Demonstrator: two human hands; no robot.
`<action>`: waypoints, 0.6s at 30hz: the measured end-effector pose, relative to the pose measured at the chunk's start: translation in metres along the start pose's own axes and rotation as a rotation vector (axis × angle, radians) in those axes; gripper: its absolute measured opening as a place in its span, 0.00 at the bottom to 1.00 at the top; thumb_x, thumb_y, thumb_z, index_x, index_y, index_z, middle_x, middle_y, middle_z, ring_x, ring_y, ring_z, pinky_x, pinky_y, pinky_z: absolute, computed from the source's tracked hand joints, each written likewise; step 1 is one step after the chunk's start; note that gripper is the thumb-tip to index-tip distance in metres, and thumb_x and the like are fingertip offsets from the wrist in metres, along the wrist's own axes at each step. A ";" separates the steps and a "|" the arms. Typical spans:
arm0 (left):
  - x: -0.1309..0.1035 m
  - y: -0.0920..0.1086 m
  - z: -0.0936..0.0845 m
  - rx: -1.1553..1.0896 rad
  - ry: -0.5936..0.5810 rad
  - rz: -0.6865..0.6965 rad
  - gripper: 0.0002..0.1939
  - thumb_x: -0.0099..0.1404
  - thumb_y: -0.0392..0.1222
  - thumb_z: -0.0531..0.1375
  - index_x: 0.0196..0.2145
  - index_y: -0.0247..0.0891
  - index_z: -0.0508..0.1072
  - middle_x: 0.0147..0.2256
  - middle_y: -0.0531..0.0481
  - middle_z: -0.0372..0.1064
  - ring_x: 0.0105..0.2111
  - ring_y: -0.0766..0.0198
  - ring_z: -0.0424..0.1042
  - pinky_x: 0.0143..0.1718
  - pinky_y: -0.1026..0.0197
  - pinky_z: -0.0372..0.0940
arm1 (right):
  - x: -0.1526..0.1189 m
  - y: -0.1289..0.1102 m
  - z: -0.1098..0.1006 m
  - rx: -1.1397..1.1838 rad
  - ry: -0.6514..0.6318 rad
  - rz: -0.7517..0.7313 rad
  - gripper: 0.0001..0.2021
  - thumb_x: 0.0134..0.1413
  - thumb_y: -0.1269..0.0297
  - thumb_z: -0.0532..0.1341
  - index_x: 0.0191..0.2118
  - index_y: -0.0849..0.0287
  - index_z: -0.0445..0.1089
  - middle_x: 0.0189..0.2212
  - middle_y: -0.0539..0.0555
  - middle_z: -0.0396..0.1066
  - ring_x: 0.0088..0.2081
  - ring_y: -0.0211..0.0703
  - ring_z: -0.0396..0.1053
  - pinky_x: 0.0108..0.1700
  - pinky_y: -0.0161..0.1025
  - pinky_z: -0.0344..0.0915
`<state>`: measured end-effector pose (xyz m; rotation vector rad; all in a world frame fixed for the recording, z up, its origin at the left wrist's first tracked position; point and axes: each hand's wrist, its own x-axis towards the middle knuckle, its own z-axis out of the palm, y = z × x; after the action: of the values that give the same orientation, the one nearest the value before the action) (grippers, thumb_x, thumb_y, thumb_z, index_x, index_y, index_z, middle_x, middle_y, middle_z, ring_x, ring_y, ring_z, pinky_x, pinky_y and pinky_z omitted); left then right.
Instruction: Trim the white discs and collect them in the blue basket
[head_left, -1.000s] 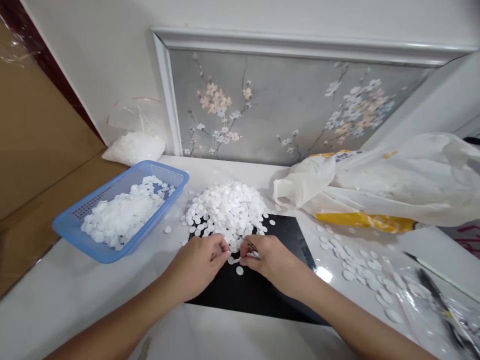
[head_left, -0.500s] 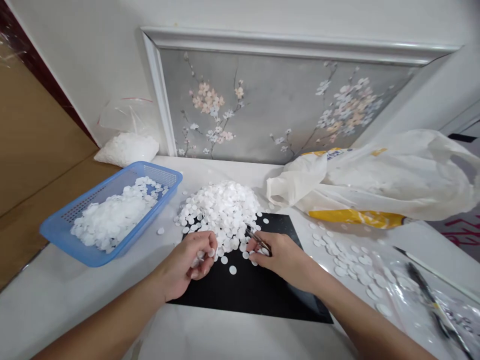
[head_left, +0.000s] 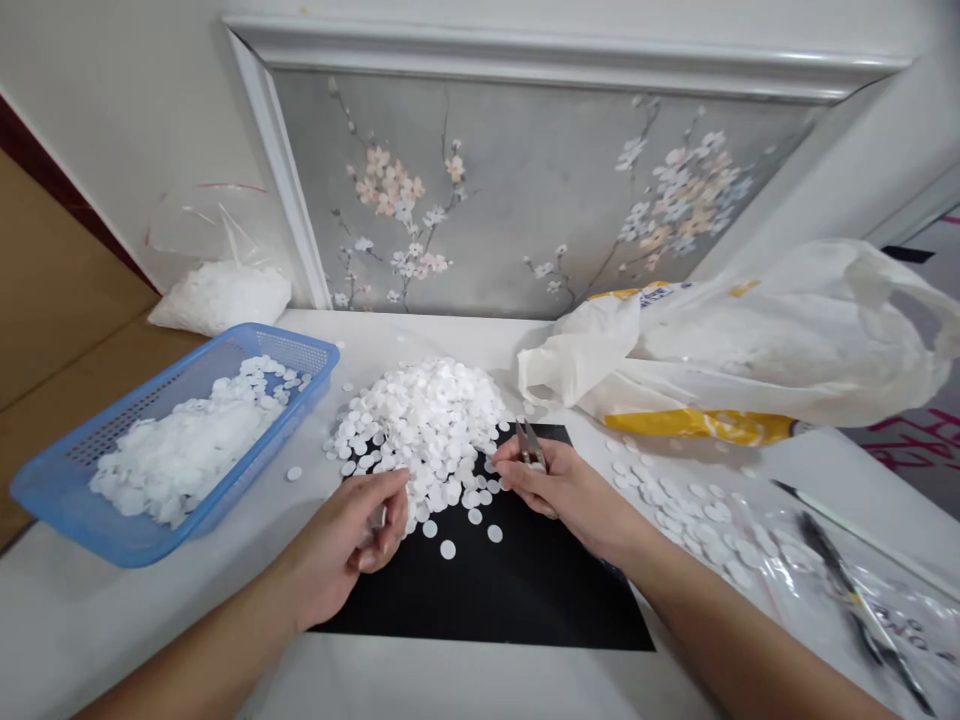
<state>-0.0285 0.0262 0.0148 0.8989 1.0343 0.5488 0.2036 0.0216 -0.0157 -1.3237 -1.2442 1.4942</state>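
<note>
Clamped on a small two-pronged metal tool (head_left: pixel 535 454), the right hand (head_left: pixel 553 482) is separating from the curled left hand (head_left: pixel 352 535), contents unclear, exposing flat round white discs (head_left: pixel 448 549) between them.

My feed shows soft, fairly even light, with a faint shadow beside the blue basket (head_left: pixel 56 490). I see glints on the clear plastic (head_left: pixel 911 600), white discs (head_left: pixel 435 410) washing together, and edges stretched wide.
</note>
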 end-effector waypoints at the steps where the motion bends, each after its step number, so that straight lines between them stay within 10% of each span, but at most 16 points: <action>1: 0.000 -0.001 0.001 0.046 0.012 0.023 0.24 0.63 0.51 0.53 0.15 0.36 0.55 0.14 0.59 0.49 0.13 0.76 0.44 0.17 0.66 0.38 | 0.000 0.000 0.002 -0.094 0.031 -0.023 0.09 0.52 0.58 0.61 0.32 0.58 0.66 0.23 0.45 0.63 0.21 0.32 0.54 0.23 0.33 0.49; 8: 0.003 -0.009 0.005 0.352 0.090 0.137 0.20 0.64 0.57 0.50 0.28 0.38 0.66 0.11 0.62 0.47 0.14 0.72 0.44 0.18 0.67 0.42 | -0.006 0.001 0.018 -0.645 0.038 -0.195 0.04 0.52 0.63 0.61 0.32 0.56 0.71 0.29 0.48 0.72 0.30 0.40 0.67 0.34 0.36 0.59; 18: 0.000 -0.009 0.005 0.870 0.227 0.248 0.14 0.65 0.53 0.49 0.33 0.42 0.67 0.15 0.60 0.52 0.15 0.69 0.50 0.20 0.66 0.43 | -0.007 -0.005 0.013 -0.680 0.052 -0.115 0.06 0.52 0.62 0.59 0.27 0.56 0.67 0.22 0.46 0.67 0.23 0.37 0.60 0.27 0.35 0.56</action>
<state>-0.0241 0.0196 0.0078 1.7779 1.4068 0.4006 0.1918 0.0139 -0.0090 -1.6592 -1.8510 0.9711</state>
